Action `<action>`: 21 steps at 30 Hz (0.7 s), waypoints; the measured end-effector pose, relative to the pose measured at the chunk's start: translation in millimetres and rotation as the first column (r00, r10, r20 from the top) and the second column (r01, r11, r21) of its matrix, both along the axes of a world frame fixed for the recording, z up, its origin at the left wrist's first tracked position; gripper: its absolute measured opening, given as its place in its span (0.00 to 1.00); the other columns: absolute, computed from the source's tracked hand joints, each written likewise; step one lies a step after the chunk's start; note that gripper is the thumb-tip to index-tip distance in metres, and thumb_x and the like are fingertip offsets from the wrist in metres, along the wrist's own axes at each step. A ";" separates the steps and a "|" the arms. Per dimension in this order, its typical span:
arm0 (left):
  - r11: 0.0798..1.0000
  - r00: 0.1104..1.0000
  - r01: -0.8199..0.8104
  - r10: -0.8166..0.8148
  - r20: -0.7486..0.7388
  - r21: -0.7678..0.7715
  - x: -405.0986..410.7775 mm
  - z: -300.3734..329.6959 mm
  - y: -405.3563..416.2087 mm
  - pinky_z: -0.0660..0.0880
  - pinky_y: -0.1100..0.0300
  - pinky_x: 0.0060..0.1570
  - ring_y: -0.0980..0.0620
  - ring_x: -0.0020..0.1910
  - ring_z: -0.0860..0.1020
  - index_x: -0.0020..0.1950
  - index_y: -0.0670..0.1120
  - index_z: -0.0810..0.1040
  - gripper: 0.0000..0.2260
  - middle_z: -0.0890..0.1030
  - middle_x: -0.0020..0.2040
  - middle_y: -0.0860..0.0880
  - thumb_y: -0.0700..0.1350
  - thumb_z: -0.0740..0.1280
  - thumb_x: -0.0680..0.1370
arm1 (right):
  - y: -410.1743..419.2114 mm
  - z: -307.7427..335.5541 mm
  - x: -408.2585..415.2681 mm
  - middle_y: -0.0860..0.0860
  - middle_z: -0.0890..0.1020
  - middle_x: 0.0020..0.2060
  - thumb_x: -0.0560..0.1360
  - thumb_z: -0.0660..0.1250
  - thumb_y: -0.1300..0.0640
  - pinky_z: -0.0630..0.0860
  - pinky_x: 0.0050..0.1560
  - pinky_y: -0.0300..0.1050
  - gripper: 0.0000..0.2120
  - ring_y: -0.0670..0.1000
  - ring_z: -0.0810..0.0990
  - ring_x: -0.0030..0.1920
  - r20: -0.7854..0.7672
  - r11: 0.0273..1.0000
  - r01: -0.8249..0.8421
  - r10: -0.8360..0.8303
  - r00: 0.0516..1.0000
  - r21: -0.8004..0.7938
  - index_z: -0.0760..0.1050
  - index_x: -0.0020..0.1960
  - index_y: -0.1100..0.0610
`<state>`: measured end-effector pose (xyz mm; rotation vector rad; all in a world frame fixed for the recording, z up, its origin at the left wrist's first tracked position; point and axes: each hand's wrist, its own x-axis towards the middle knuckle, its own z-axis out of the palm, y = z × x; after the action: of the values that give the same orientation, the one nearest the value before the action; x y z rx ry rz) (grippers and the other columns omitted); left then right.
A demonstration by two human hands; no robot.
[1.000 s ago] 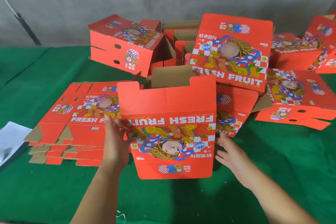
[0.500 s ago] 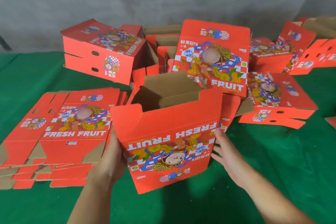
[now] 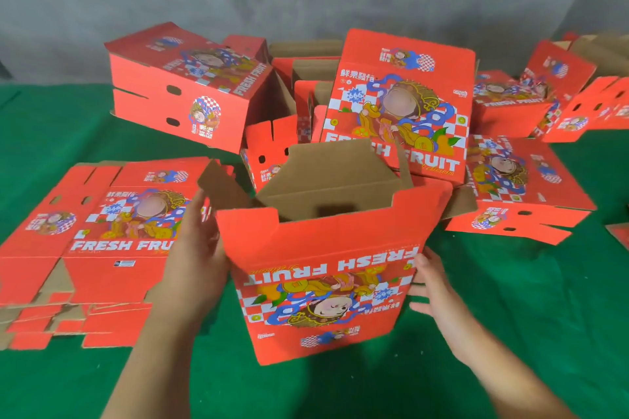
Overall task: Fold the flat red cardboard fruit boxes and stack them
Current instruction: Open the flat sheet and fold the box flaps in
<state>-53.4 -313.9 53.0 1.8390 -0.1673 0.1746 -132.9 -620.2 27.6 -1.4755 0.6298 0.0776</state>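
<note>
A red fruit box (image 3: 326,269), opened into a tube with its brown inside showing at the top, stands upright on the green table in front of me; its print is upside down. My left hand (image 3: 194,258) presses flat against the box's left side, fingers straight and pointing up. My right hand (image 3: 432,289) touches the box's right side with spread fingers. A pile of flat red boxes (image 3: 102,241) lies to the left of the box.
Several folded red boxes lie in a loose heap at the back: one at back left (image 3: 183,92), one leaning upright behind the held box (image 3: 401,102), others at right (image 3: 520,194). Green cloth (image 3: 531,299) covers the table; a grey wall stands behind.
The box has opened from a flat panel into a tube with its top gaping. Both hands have moved onto its two sides, and the view has come closer.
</note>
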 end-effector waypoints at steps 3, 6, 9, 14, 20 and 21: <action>0.991 0.998 -0.040 0.047 0.047 -0.131 -8.3 0.0 -6.0 0.75 0.68 0.34 0.60 0.37 0.81 0.79 0.61 0.58 0.33 0.86 0.51 0.54 0.30 0.59 0.83 | -5.7 -6.2 -5.9 0.49 0.78 0.69 0.56 0.70 0.29 0.75 0.60 0.47 0.51 0.55 0.82 0.58 0.074 0.997 -0.048 0.052 0.996 -0.065 0.62 0.77 0.40; 1.000 0.992 -0.029 0.030 0.123 -0.012 -10.6 -4.4 -6.2 0.72 0.64 0.34 0.50 0.35 0.78 0.60 0.62 0.72 0.27 0.84 0.43 0.48 0.27 0.58 0.82 | -11.2 -20.1 -28.6 0.36 0.74 0.69 0.62 0.66 0.19 0.72 0.61 0.29 0.41 0.37 0.74 0.67 0.148 0.937 -0.243 0.285 0.947 -0.252 0.59 0.72 0.26; 0.956 0.992 0.087 -0.109 0.064 0.279 -12.3 1.0 -0.2 0.71 0.70 0.35 0.60 0.35 0.78 0.42 0.62 0.78 0.24 0.82 0.38 0.51 0.31 0.59 0.78 | -12.2 -28.4 -33.1 0.43 0.60 0.73 0.72 0.68 0.37 0.65 0.73 0.46 0.46 0.43 0.62 0.76 0.358 0.872 -0.094 0.293 0.887 -0.480 0.45 0.81 0.39; 0.912 0.965 0.260 -0.256 -0.055 0.317 -2.4 25.5 26.4 0.71 0.77 0.39 0.70 0.40 0.78 0.43 0.66 0.82 0.24 0.84 0.42 0.65 0.38 0.56 0.72 | -24.3 6.8 -17.8 0.41 0.63 0.70 0.73 0.67 0.43 0.65 0.74 0.40 0.27 0.45 0.62 0.76 0.531 0.856 -0.024 0.343 0.775 -0.517 0.68 0.71 0.40; 0.977 0.949 0.013 -0.079 -0.306 -0.212 -21.5 7.3 3.8 0.77 0.69 0.55 0.60 0.68 0.77 0.71 0.59 0.78 0.25 0.79 0.71 0.57 0.69 0.59 0.80 | -9.6 8.1 -14.8 0.43 0.72 0.64 0.82 0.64 0.49 0.69 0.55 0.22 0.09 0.33 0.74 0.61 0.368 0.864 -0.152 0.356 0.859 -0.480 0.81 0.59 0.47; 0.958 0.937 -0.034 -0.068 -0.342 -0.284 -21.8 4.8 -0.3 0.77 0.71 0.54 0.58 0.68 0.77 0.72 0.56 0.77 0.32 0.79 0.71 0.55 0.73 0.56 0.77 | -5.9 4.1 -15.7 0.43 0.72 0.62 0.84 0.64 0.49 0.72 0.54 0.25 0.08 0.34 0.76 0.59 0.338 0.845 -0.138 0.350 0.874 -0.517 0.80 0.59 0.46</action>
<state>-75.2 -314.2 57.8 1.5486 0.0887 -0.1375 -148.6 -626.0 31.7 -1.9800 0.0885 -0.2103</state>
